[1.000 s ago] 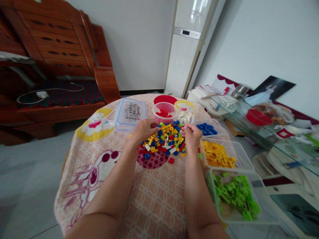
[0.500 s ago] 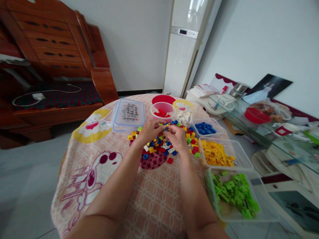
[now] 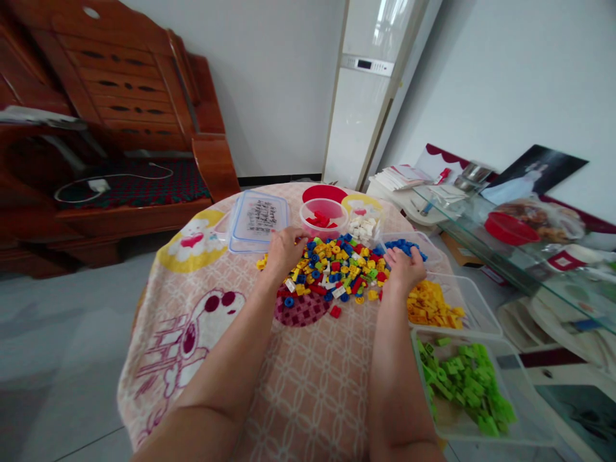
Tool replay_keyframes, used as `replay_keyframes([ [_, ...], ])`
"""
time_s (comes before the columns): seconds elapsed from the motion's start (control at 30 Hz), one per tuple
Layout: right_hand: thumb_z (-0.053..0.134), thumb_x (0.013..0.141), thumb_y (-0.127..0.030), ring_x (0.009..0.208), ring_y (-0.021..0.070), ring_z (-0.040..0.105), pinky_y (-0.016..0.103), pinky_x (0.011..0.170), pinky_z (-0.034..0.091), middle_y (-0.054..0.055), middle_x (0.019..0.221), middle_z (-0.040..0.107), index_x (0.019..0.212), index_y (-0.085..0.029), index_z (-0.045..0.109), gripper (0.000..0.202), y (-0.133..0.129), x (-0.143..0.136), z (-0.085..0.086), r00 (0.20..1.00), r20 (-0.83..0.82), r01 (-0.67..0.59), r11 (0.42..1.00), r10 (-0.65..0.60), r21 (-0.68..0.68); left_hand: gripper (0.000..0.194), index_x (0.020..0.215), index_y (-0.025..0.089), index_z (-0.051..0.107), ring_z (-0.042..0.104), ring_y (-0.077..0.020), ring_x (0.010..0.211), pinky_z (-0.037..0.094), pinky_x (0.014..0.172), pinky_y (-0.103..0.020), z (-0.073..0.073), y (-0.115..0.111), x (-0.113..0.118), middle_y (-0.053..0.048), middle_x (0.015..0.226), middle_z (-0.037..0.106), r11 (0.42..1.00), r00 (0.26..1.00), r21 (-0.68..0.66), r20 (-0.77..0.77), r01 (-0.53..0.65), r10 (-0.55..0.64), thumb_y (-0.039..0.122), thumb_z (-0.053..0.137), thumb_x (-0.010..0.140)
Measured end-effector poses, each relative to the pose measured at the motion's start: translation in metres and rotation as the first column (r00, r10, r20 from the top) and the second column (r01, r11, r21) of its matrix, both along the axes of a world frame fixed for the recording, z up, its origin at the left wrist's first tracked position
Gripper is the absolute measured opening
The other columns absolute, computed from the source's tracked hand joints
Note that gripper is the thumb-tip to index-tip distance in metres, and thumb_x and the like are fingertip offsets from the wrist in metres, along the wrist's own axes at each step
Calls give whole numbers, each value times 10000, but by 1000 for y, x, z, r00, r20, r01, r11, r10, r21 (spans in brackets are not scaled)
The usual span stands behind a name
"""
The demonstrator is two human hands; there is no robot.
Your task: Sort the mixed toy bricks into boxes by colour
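Observation:
My left hand [image 3: 285,251] is at the left end of a heap of mixed toy building bricks [image 3: 332,266], its fingers bent together. Whatever lies between those fingertips is too small to make out. My right hand [image 3: 405,269] has its fingers apart, over the near side of the container of blue bricks [image 3: 404,246] and close to the yellow bricks [image 3: 430,305]. Behind the heap stands a round tub [image 3: 323,232] with red bricks [image 3: 321,220] in it. White bricks [image 3: 363,229] sit to the right of that tub.
Green bricks [image 3: 464,385] fill part of a clear box at the near right. Clear lids with blue rims [image 3: 260,221] lie at the back left. A round red lid [image 3: 325,193] is behind the tub. A glass shelf [image 3: 510,256] runs along the right.
My hands have parted. The right one has moved right, from the heap to the blue container; the left one stays near the heap's left end. The view has shifted slightly.

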State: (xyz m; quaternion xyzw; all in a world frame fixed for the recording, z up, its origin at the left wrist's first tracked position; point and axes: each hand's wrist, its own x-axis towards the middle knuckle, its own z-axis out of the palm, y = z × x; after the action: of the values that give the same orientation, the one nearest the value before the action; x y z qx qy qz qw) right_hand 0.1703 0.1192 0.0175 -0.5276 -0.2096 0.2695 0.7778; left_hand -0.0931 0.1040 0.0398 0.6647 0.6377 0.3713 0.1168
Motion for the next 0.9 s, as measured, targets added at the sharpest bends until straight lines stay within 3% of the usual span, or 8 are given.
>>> replay_keyframes([
  [0.1, 698, 671, -252, 738, 204, 773, 363, 714, 678, -3, 784, 716, 1346, -101, 580, 701, -3, 2, 1, 1000, 25, -9, 1000, 9, 6, 314, 1066, 212, 831, 719, -258, 1016, 542, 931, -341, -7, 1, 5, -86, 1090, 796, 1000, 997, -31, -81, -3, 0, 205, 574, 887],
  [0.27, 650, 669, -278, 639, 219, 753, 337, 595, 651, 1, 704, 720, 1280, -103, 639, 636, -5, -14, 5, 988, 73, -135, 990, 138, -42, 255, 986, 187, 826, 707, -254, 946, 541, 859, -333, -16, 4, 7, -110, 1054, 789, 998, 993, -59, -118, -7, 0, 222, 595, 883],
  [0.37, 634, 665, -299, 588, 229, 737, 336, 544, 632, 5, 660, 723, 1236, -102, 679, 605, -4, -23, 5, 972, 99, -206, 977, 211, -60, 225, 928, 194, 815, 688, -231, 864, 528, 805, -314, -17, 5, 5, -92, 974, 789, 999, 996, -43, -94, -3, -1, 236, 604, 865],
  [0.5, 649, 666, -351, 515, 212, 701, 306, 478, 585, 9, 617, 719, 1041, -123, 747, 450, -5, -32, 1, 926, 171, -326, 941, 337, -94, 229, 897, 185, 805, 671, -209, 813, 513, 779, -300, -11, 5, 5, -75, 904, 778, 999, 999, -27, 5, 37, -37, 262, 595, 851],
  [0.67, 697, 681, -435, 518, 229, 699, 306, 441, 553, 29, 621, 727, 918, -152, 768, 376, -12, -43, 1, 785, 259, -530, 827, 563, -188, 237, 852, 163, 795, 653, -184, 746, 495, 724, -280, -2, 2, 8, -46, 803, 753, 991, 977, 8, 163, 136, -135, 299, 604, 819],
  [0.77, 740, 696, -468, 601, 249, 737, 330, 499, 593, 43, 700, 763, 980, -154, 778, 425, -18, -52, 5, 675, 271, -650, 727, 686, -220, 270, 876, 146, 800, 649, -181, 727, 493, 683, -266, 1, 0, 11, -48, 776, 750, 972, 935, 23, 272, 232, -229, 345, 629, 812],
  [0.9, 785, 711, -498, 792, 269, 781, 359, 632, 650, 55, 858, 805, 1079, -171, 779, 493, -24, -65, 9, 583, 267, -745, 636, 767, -202, 297, 913, 137, 803, 660, -183, 736, 513, 674, -261, 1, -2, 16, -57, 798, 763, 923, 850, 28, 380, 385, -366, 374, 651, 819],
])
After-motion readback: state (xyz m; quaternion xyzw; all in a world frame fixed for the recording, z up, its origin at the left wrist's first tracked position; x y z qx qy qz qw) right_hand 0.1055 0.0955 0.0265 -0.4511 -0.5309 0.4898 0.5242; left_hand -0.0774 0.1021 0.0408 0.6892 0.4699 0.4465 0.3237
